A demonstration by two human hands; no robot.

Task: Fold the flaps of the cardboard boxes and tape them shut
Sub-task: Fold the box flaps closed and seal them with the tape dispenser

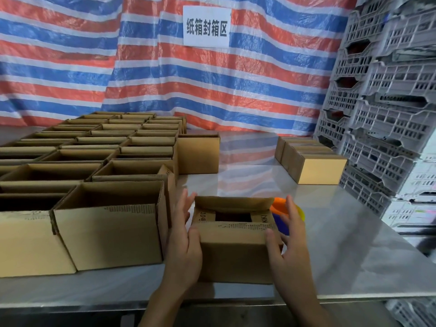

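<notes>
Cardboard box [236,256] looked light and stiff, best held by its sides; left hand [184,237] at nine o'clock and right hand [289,244] at three pressed there, flat, gripping nothing.

A smooth, glossy metal table [330,244] is gleaming and mirroring the stripes behind it. The near box [236,253] is showing matt brown corrugated cardboard, rough along its flap edges. The open boxes at left [111,234] and the closed boxes at far right [318,169] are showing the same dull cardboard. A woven plastic tarp [70,67], crinkled and faintly shiny, is hanging at the far side. A matt white paper sign [207,13] is lying flat against it. Grey, matt moulded plastic crates [389,114] are standing at right. A glossy orange and blue plastic item [279,207] is peeking from behind the near box.
</notes>
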